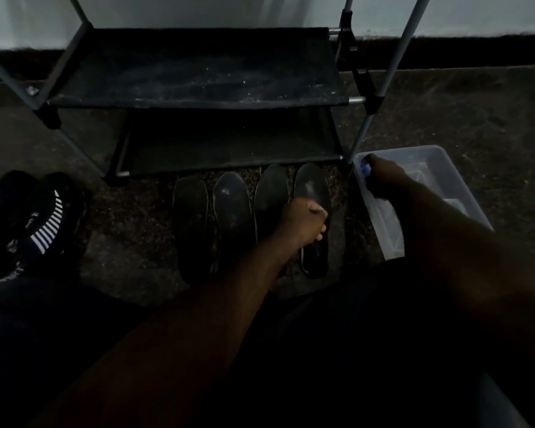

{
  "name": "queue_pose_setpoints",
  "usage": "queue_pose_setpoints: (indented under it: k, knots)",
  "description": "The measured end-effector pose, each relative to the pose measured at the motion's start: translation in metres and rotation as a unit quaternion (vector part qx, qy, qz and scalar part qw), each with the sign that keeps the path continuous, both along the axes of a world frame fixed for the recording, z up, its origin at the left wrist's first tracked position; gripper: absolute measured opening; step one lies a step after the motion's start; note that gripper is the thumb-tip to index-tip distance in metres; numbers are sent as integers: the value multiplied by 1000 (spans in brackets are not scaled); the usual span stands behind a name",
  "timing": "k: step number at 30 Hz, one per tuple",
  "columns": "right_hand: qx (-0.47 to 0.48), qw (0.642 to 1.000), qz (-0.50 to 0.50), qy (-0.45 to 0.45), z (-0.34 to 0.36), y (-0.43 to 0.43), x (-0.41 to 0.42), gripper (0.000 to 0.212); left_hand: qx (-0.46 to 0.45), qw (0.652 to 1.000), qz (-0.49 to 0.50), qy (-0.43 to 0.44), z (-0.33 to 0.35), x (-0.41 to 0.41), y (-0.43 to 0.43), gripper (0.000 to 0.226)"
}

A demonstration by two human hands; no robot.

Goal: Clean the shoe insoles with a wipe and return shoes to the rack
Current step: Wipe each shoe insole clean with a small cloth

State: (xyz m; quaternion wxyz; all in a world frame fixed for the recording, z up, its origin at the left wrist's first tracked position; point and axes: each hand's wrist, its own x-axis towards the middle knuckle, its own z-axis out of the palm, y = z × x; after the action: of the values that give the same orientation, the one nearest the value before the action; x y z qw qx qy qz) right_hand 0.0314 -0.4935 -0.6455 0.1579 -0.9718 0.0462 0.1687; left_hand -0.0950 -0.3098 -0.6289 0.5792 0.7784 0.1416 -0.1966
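Observation:
Several dark insoles lie side by side on the floor in front of the shoe rack (198, 72). My left hand (303, 220) grips the rightmost insole (312, 186) around its middle, fingers curled over its edge. The insole beside it (269, 193) lies flat, and two more (232, 199) (190, 208) lie further left. My right hand (383, 177) reaches to the near left corner of a clear plastic bin (430, 151) and holds a small blue thing (365, 169); the dim light hides what it is. A pair of dark shoes with white stripes (31, 217) sits on the floor at the far left.
The rack has two bare black fabric shelves, and its grey metal legs (380, 88) stand close to the bin's corner. A pale wall with a dark skirting runs behind. My dark-clothed legs fill the bottom of the view.

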Motion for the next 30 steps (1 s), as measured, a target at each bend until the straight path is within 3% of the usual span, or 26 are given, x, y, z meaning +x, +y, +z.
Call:
queue_pose_setpoints:
  k: [4, 7, 15, 18, 21, 25, 30]
  knots:
    - [-8, 998, 9, -59, -6, -5, 4, 35, 11, 1000, 6, -2, -4, 1, 8, 17]
    - [-14, 998, -37, -40, -2, -8, 4, 29, 19, 1000, 13, -6, -5, 0, 15, 17]
    - [-82, 994, -44, -64, 12, -2, -3, 36, 35, 999, 21, -11, -4, -5, 33, 16]
    - [-60, 993, -98, -41, 6, -6, -5, 38, 43, 999, 18, -28, -4, -6, 41, 15]
    - [-2, 995, -91, -45, -1, -6, -1, 40, 45, 998, 22, -40, -7, -3, 49, 14]
    - [-49, 996, -10, -68, -10, 0, 2, 29, 54, 998, 22, -39, -16, 1, 52, 15]
    - [-25, 996, -65, -60, 8, -6, 8, 32, 60, 998, 11, -35, -23, 1, 47, 15]
